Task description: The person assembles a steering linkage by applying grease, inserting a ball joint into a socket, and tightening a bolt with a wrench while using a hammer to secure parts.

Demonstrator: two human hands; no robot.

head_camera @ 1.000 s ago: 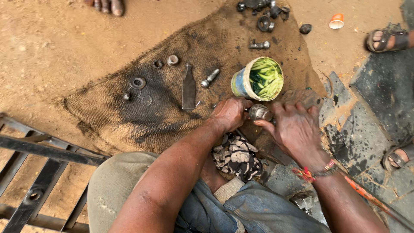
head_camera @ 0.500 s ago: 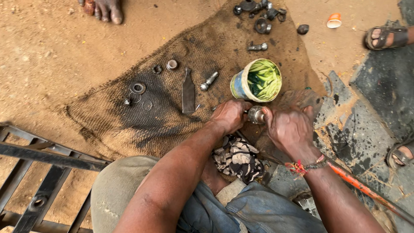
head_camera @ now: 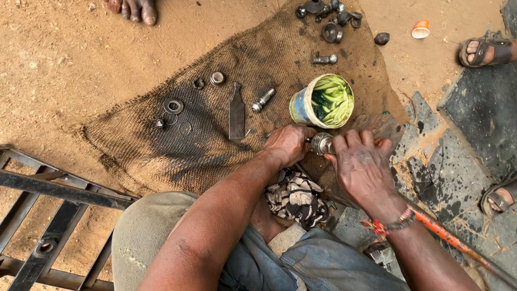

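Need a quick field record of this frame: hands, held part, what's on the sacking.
left hand: gripping one end of the small round metal part
right hand: fingers around the same part
nearest item: open tin of green grease
surface: stained brown burlap sacking on sandy ground
loose parts: flat dark metal plate, short bolt, ring washer
under wrists: patterned rag

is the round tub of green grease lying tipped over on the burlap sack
No, the round tub of green grease stands upright and open on the brown burlap sack.
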